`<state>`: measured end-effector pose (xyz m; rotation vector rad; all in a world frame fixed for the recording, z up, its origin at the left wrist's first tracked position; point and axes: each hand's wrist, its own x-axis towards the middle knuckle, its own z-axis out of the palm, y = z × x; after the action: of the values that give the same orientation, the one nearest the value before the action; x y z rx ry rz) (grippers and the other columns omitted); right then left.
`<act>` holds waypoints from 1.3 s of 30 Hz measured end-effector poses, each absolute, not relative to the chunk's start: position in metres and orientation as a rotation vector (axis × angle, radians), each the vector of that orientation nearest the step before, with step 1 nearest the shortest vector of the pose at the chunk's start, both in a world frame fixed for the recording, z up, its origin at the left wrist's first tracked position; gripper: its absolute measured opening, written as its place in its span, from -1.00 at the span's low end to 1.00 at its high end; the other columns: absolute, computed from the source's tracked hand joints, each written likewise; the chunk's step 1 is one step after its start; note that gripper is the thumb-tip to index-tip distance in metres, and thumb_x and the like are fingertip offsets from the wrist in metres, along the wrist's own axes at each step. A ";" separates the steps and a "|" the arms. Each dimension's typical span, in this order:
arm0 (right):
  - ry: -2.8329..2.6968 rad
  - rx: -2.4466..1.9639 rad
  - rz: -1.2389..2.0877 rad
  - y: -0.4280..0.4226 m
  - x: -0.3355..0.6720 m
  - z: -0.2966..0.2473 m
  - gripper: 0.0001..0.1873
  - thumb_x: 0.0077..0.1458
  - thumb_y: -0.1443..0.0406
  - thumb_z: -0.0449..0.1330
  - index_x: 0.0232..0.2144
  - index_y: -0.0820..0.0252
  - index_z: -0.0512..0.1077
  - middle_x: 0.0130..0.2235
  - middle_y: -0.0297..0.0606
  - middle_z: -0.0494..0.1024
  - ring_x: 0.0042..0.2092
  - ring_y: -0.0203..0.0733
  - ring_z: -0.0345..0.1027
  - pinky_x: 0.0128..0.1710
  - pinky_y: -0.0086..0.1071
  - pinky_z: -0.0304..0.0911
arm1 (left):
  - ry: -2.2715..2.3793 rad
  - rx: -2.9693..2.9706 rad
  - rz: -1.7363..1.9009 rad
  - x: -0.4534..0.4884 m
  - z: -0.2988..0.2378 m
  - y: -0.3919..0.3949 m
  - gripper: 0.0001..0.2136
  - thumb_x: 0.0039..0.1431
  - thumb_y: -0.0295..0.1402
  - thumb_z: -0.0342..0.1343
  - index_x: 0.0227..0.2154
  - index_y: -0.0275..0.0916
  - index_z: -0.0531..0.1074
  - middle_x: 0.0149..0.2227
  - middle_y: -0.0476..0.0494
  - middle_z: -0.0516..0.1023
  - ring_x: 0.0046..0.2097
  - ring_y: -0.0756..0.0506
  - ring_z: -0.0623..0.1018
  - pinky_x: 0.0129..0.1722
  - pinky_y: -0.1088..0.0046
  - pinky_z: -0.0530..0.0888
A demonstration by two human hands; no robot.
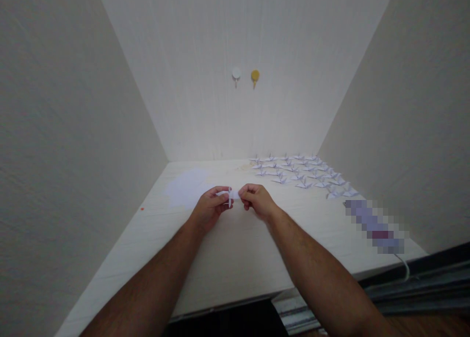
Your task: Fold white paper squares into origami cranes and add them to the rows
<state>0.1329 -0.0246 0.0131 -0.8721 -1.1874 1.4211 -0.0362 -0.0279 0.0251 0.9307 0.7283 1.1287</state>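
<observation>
Between my two hands, over the middle of the table, is a small piece of folded white paper (pixel 230 198). My left hand (pixel 212 206) pinches its left part between thumb and fingers. At its right end, the thumb and forefinger of my right hand (pixel 256 198) are closed on it. Part of the paper is hidden by my fingers, and its exact folded shape is too small to make out. White paper sheets (pixel 185 186) lie spread on the table just left of my left hand.
Rows of folded white paper cranes (pixel 293 170) stand at the back right of the white table (pixel 235 268). A blurred-out object (pixel 374 227) with a white cable lies at the right edge. A small orange spot (pixel 142 209) is at left. Walls enclose three sides; two hooks (pixel 254 76) hang behind.
</observation>
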 end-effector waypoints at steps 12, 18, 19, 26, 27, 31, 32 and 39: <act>-1.278 -0.921 1.556 -0.025 0.142 0.012 -0.72 -0.19 0.19 0.36 -0.46 0.28 0.46 -0.73 -0.46 0.36 -0.74 -0.41 0.12 -0.76 -0.52 0.13 | 0.682 1.008 1.110 -0.038 0.020 -0.024 -0.80 -0.15 -0.44 0.36 -0.43 -0.32 0.48 -0.54 -0.03 0.50 -0.51 0.04 0.47 -0.50 0.56 0.37; -1.273 -0.847 1.630 -0.024 0.144 0.011 -0.70 -0.21 0.19 0.37 -0.50 0.30 0.43 -0.59 -0.31 0.50 -0.61 -0.33 0.34 -0.58 -0.42 0.34 | 0.649 1.000 1.073 -0.039 0.018 -0.024 -0.81 -0.14 -0.43 0.35 -0.43 -0.32 0.47 -0.53 -0.03 0.50 -0.49 0.03 0.47 -0.47 0.54 0.37; -1.278 -0.842 1.629 -0.024 0.144 0.012 -0.70 -0.21 0.19 0.37 -0.50 0.30 0.43 -0.58 -0.31 0.51 -0.60 -0.32 0.36 -0.56 -0.41 0.34 | 0.646 1.000 1.069 -0.039 0.018 -0.024 -0.80 -0.14 -0.42 0.35 -0.43 -0.31 0.47 -0.53 -0.03 0.50 -0.49 0.03 0.47 -0.47 0.54 0.37; -1.417 -0.964 1.262 -0.029 0.132 0.014 -0.55 -0.23 0.23 0.37 -0.24 0.19 0.35 -0.53 -0.43 0.50 -0.55 -0.33 0.35 -0.51 -0.44 0.28 | 0.851 0.918 1.277 -0.036 0.016 -0.021 -0.74 -0.21 -0.40 0.36 -0.52 -0.28 0.36 -0.54 0.00 0.49 -0.47 0.01 0.49 -0.40 0.49 0.42; -1.481 -0.999 1.151 -0.030 0.129 0.013 -0.56 -0.24 0.23 0.38 -0.27 0.18 0.34 -0.53 -0.45 0.48 -0.54 -0.35 0.34 -0.51 -0.47 0.25 | 0.904 0.911 1.308 -0.035 0.016 -0.020 -0.74 -0.22 -0.40 0.37 -0.53 -0.28 0.35 -0.55 0.00 0.49 -0.46 0.01 0.49 -0.38 0.48 0.43; -1.647 -1.137 0.762 -0.037 0.119 0.013 -0.72 -0.13 0.16 0.32 -0.41 0.18 0.36 -0.53 -0.43 0.46 -0.52 -0.39 0.29 -0.50 -0.51 0.18 | 1.033 0.943 1.366 -0.031 0.015 -0.019 -0.74 -0.26 -0.38 0.37 -0.56 -0.29 0.36 -0.59 0.03 0.45 -0.49 0.03 0.46 -0.38 0.48 0.44; -1.657 -1.169 0.688 -0.038 0.118 0.014 -0.77 -0.08 0.16 0.28 -0.45 0.19 0.37 -0.54 -0.42 0.46 -0.52 -0.39 0.29 -0.50 -0.51 0.17 | 1.040 0.945 1.373 -0.031 0.015 -0.019 -0.74 -0.27 -0.38 0.38 -0.57 -0.30 0.37 -0.59 0.03 0.45 -0.49 0.03 0.46 -0.37 0.48 0.45; -1.555 -1.302 0.547 -0.036 0.119 0.017 -0.83 0.01 0.25 0.15 -0.54 0.21 0.41 -0.59 -0.36 0.49 -0.53 -0.35 0.34 -0.49 -0.52 0.18 | 0.875 0.863 1.309 -0.034 0.014 -0.018 -0.83 -0.13 -0.38 0.31 -0.54 -0.35 0.44 -0.42 -0.15 0.55 -0.31 -0.08 0.58 -0.32 0.44 0.51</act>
<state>0.1195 -0.0356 0.0169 -1.3020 -1.5548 0.5465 -0.0343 -0.0184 0.0144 0.8632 0.8752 1.3092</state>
